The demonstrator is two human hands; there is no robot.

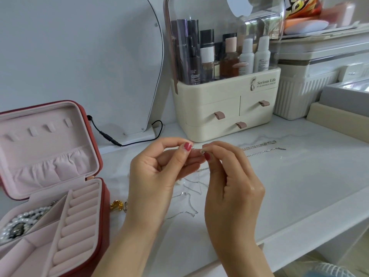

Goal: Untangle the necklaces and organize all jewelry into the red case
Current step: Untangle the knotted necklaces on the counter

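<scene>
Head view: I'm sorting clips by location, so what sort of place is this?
Probably a dressing table at home: a cosmetics organizer full of bottles, a mirror leaning on the wall, and an open red jewelry case on the white tabletop.

1. A single head-worn view looks forward and down onto a white tabletop, close above it
2. Both hands meet near centre frame, forearms entering from 6 o'clock
3. The open red case sits at 8 o'clock; a cream drawer organizer stands at 1 o'clock, further back
</scene>
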